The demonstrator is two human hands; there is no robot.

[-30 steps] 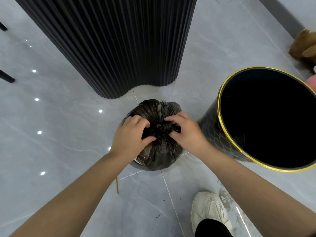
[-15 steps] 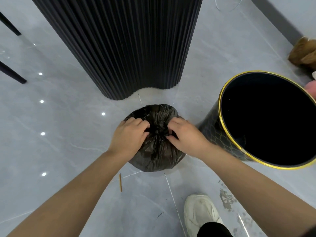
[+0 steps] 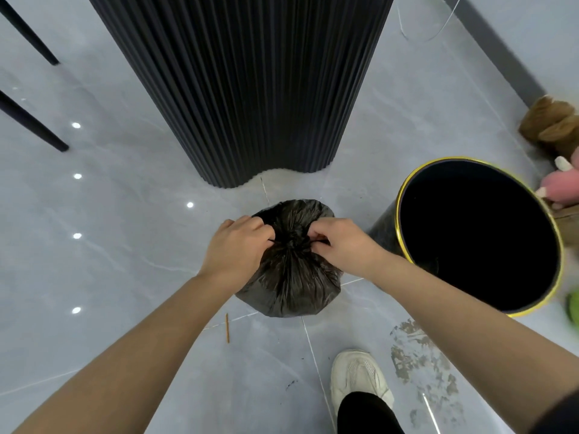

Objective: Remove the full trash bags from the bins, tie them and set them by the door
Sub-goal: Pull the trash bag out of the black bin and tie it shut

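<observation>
Fingers (image 3: 260, 230) of the left hand (image 3: 235, 247) and fingers (image 3: 317, 234) of the right hand (image 3: 343, 242) are curled in and pinch the gathered neck (image 3: 291, 243) of a crinkled black plastic trash bag (image 3: 291, 286), one hand on each side of the bunched top. The bag stands full and rounded on the grey tiled floor (image 3: 125, 264), outside the bin. Just right of the bag, nearly touching it, is a round black bin with a gold rim (image 3: 384, 236), its inside dark. Behind the bag rises a wide, black fluted column (image 3: 244, 89). Near the bag's lower left lies a thin brown stick (image 3: 227, 327). Below the bag is a white sneaker (image 3: 357, 375), with a mottled stain (image 3: 416, 355) beside it. Far right of the bag sit brown and pink plush toys (image 3: 553, 128).
</observation>
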